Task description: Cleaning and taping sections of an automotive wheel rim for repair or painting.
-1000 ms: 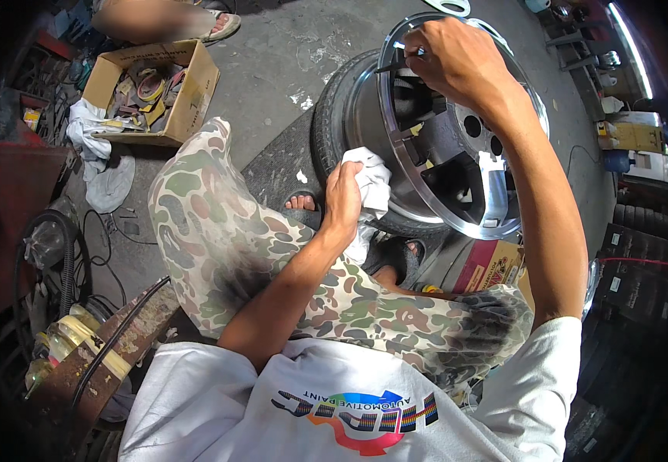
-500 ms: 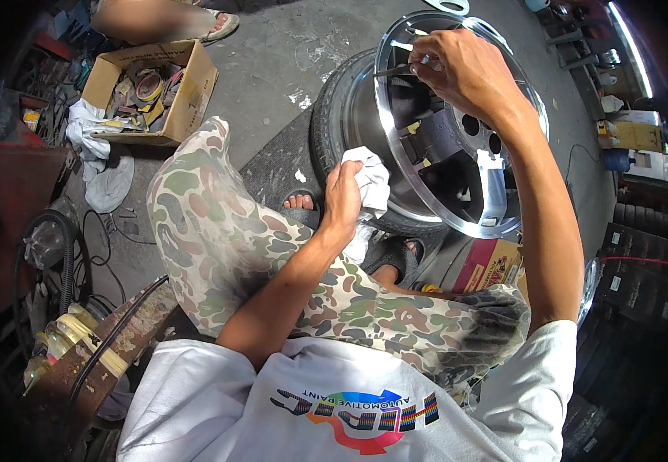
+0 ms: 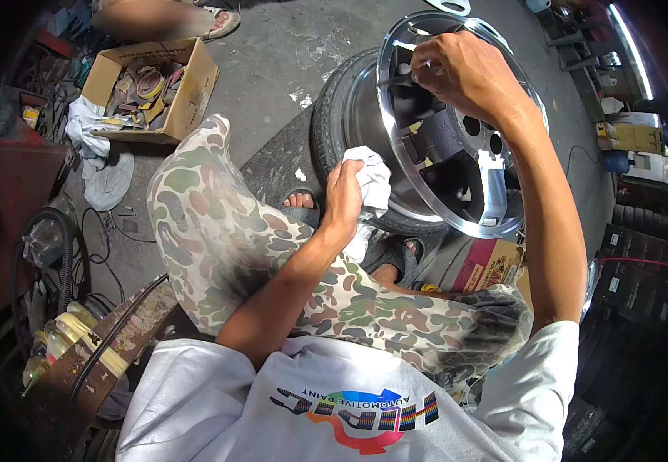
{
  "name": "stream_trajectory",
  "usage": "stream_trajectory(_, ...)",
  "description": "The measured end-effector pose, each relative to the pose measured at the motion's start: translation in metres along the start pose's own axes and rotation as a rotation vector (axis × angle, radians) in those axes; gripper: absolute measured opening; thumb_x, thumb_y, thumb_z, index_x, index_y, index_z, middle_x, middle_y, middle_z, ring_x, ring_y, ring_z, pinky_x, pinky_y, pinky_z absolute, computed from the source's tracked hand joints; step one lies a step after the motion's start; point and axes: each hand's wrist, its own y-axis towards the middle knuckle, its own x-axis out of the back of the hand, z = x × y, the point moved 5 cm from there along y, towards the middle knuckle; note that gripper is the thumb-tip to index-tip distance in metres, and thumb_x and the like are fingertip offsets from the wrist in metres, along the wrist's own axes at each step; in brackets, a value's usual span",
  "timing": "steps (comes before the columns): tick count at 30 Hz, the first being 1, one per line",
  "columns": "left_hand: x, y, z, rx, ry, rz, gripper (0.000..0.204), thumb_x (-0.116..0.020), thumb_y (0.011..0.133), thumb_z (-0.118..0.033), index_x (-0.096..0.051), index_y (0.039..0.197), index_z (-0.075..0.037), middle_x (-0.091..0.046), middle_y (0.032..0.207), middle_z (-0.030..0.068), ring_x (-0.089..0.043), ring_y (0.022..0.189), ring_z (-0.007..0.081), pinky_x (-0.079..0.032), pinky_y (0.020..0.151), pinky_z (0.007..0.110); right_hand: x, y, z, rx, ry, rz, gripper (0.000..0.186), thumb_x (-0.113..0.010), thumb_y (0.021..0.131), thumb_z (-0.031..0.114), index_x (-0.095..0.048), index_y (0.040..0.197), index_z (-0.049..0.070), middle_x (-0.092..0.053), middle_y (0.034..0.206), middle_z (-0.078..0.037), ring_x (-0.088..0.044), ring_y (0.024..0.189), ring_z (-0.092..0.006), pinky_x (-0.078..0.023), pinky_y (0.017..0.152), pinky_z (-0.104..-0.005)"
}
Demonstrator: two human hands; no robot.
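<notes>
"On the grey, pale-scuffed concrete floor [image 3: 272, 69], what looms largest near the hands?"

"A black rubber tyre [image 3: 320, 138], and over it a tilted, silver metal wheel rim [image 3: 443, 135], in front of the person and to the right. Whether the two touch, I can't tell."

"How far along is the work?"

"Under way rather than finished, I'd judge. The rim's round lip gleams, hard and smooth, and the openings between its spokes look dark, yet nothing visible parts finished surface from what is left."

"Next in size?"

"An open, brown cardboard box [image 3: 194, 96], straight-walled and matte, well apart to the left, filled with jumbled scraps."

"And the hands?"

"The right hand [image 3: 465, 73] is bent over the rim's far-left part, fingers drawn together; I can't tell whether they pinch anything. The left hand [image 3: 343, 199] grips a crumpled white cloth [image 3: 374, 182], softly folded, just beside the rim."

"Smallest?"

"A yellowish ring-shaped roll [image 3: 149, 85] inside the box."
</notes>
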Motion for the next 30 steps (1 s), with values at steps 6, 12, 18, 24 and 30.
stream_trajectory(6, 0.002, 0.003, 0.003, -0.029, -0.001, -0.042, 0.028, -0.049, 0.099, -0.021, -0.065, 0.111, -0.002, -0.070, 0.096, 0.0066, -0.069, 0.081, 0.0141, -0.056, 0.073, 0.027, 0.006, 0.001, 0.014, 0.030, -0.097, 0.014, 0.018, -0.073, 0.085, 0.016, -0.079, 0.099, 0.007, -0.077, 0.091, -0.015, -0.074, 0.084, -0.0347, -0.059, 0.081, -0.0408)
stream_trajectory(12, 0.007, 0.004, 0.005, -0.083, 0.094, -0.078, 0.022, -0.050, 0.099, -0.023, -0.064, 0.104, -0.006, -0.063, 0.086, 0.0016, -0.061, 0.071, 0.0097, -0.049, 0.064, 0.024, 0.004, -0.003, 0.020, 0.015, -0.098, 0.094, 0.017, -0.071, 0.084, 0.016, -0.078, 0.096, 0.006, -0.074, 0.085, -0.019, -0.073, 0.082, -0.0370, -0.058, 0.079, -0.0438)
stream_trajectory(18, 0.013, 0.010, 0.010, -0.071, 0.097, -0.071, 0.021, -0.051, 0.098, -0.023, -0.064, 0.102, -0.007, -0.060, 0.084, -0.0004, -0.060, 0.070, 0.0095, -0.049, 0.064, 0.024, 0.011, -0.002, 0.029, 0.058, -0.104, -0.002, 0.017, -0.074, 0.076, 0.016, -0.078, 0.090, 0.008, -0.073, 0.083, -0.020, -0.073, 0.082, -0.0390, -0.059, 0.076, -0.0458)
stream_trajectory(24, 0.007, 0.008, 0.007, -0.091, 0.022, -0.042, 0.021, -0.052, 0.098, -0.022, -0.065, 0.103, -0.006, -0.063, 0.085, 0.0008, -0.062, 0.071, 0.0100, -0.051, 0.065, 0.025, 0.014, -0.004, 0.030, 0.073, -0.091, -0.007, 0.015, -0.071, 0.082, 0.014, -0.078, 0.093, 0.005, -0.074, 0.085, -0.018, -0.073, 0.081, -0.0361, -0.058, 0.079, -0.0438)
stream_trajectory(30, 0.004, 0.005, 0.005, -0.070, 0.022, -0.036, 0.022, -0.052, 0.097, -0.021, -0.066, 0.102, -0.005, -0.065, 0.085, 0.0020, -0.065, 0.073, 0.0121, -0.053, 0.068, 0.026, 0.006, -0.002, 0.022, -0.017, -0.120, 0.095, 0.018, -0.072, 0.082, 0.015, -0.078, 0.096, 0.006, -0.075, 0.087, -0.017, -0.073, 0.082, -0.0352, -0.058, 0.080, -0.0427)
